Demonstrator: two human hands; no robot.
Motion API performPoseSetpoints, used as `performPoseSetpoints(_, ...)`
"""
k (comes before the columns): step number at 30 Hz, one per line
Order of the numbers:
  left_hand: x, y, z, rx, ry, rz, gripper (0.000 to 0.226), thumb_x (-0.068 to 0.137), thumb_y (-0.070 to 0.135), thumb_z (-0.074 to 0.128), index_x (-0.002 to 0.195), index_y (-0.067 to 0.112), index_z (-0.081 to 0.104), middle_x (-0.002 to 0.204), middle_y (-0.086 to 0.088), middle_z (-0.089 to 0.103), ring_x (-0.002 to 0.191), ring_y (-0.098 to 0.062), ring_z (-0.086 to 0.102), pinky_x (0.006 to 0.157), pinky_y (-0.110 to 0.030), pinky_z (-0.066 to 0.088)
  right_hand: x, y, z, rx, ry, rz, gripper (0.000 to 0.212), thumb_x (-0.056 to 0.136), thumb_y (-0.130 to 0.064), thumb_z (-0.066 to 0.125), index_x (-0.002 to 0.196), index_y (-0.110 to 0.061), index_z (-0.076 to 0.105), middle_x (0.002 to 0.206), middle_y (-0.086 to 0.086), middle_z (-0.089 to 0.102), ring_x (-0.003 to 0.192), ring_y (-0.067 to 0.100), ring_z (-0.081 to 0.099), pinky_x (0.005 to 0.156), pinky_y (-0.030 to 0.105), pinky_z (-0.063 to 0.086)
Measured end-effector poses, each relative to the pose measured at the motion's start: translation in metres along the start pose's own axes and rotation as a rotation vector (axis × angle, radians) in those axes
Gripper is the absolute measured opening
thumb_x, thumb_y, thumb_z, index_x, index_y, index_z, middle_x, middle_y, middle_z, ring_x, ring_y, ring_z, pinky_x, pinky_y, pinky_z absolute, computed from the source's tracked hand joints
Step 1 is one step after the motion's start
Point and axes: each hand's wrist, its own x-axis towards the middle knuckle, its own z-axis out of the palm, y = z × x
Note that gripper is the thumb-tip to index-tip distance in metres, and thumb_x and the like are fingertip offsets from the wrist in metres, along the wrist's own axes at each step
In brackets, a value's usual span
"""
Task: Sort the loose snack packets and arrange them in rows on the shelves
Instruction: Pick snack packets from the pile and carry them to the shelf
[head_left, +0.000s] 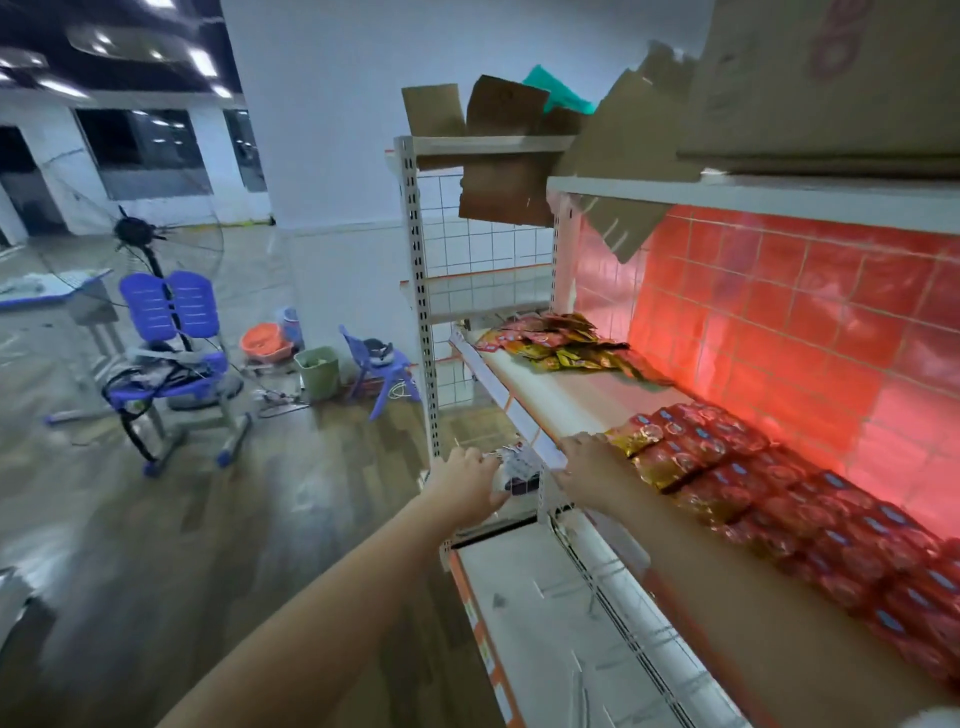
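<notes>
The left hand (467, 475) is curling its fingers around a small white and dark packet (514, 470), holding it just in front of the shelf edge. The right hand (589, 467) is lying flat on the middle shelf (561, 400), fingers nearly straight, and its fingertips are touching a gold packet (631, 436) at the near end of the rows.

Red packets (769, 488) are sitting in neat rows along the shelf, running back toward the person's right side. Farther along the same shelf, a loose pile of red and yellow packets (561, 343) is lying in a heap. Between the pile and the rows, the shelf is showing bare white. A red tiled wall (779, 312) is glowing behind the packets.

Brown cardboard boxes (810, 83) are sitting on the top shelf. A lower shelf (524, 587) is showing under the arms.

Out in the room, a purple chair (171, 332) is standing on the shiny floor, with a fan (136, 231) behind it. An orange basin (265, 342), a green bin (318, 370) and a small purple stool (382, 371) are sitting near the white wall.
</notes>
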Motion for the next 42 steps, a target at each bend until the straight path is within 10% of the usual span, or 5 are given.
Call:
performPoseSetpoints(13,0.242,-0.046,-0.017,-0.102,0.027,0.158,0.047,0.096,0.042,0.042,0.134,0.014,0.045,0.133,-0.010,0.048,0.122,-0.030,0.046,0.093,-0.042,0.045,0.199,0.061,0.017,0.135,-0.086,0.224,0.046,0.098,-0.029,0.044,0.138,-0.007,0.037,0.139,0.016,0.042,0.126,0.031,0.044,0.099,0.035,0.037)
performPoseSetpoints(22,0.382,-0.061,-0.006,-0.307,0.084,0.171,0.042,0.094,0.032,0.046,0.120,0.000,0.052,0.125,-0.019,0.051,0.119,-0.036,0.045,0.095,-0.042,0.040,0.283,0.081,0.034,-0.015,0.135,0.476,0.037,0.093,-0.009,0.038,0.129,-0.011,0.045,0.132,0.008,0.047,0.124,0.026,0.042,0.097,0.035,0.039)
performPoseSetpoints(31,0.445,-0.060,0.017,-0.447,0.150,0.220,0.060,0.085,0.054,0.057,0.110,0.000,0.054,0.116,-0.016,0.048,0.111,-0.032,0.046,0.094,-0.037,0.042,0.317,0.079,0.040,-0.191,0.136,0.672,0.027,0.092,-0.012,0.047,0.117,-0.009,0.054,0.122,0.011,0.050,0.115,0.029,0.046,0.084,0.037,0.039)
performPoseSetpoints(37,0.443,-0.067,0.028,-0.489,0.150,0.260,0.057,0.083,0.050,0.063,0.117,0.005,0.051,0.121,-0.014,0.047,0.117,-0.030,0.042,0.098,-0.037,0.037,0.314,0.073,0.042,-0.172,0.212,0.693,0.034,0.031,-0.015,0.087,0.059,-0.019,0.067,0.067,-0.003,0.061,0.068,0.021,0.062,0.052,0.022,0.044)
performPoseSetpoints(42,0.427,-0.073,0.029,-0.504,0.011,0.262,0.068,0.082,0.046,0.067,0.134,0.011,0.040,0.136,-0.013,0.038,0.128,-0.031,0.033,0.103,-0.035,0.030,0.299,0.052,0.047,-0.063,0.409,0.610,0.015,0.070,-0.026,0.056,0.065,-0.019,0.068,0.074,-0.003,0.062,0.071,0.019,0.062,0.059,0.027,0.046)
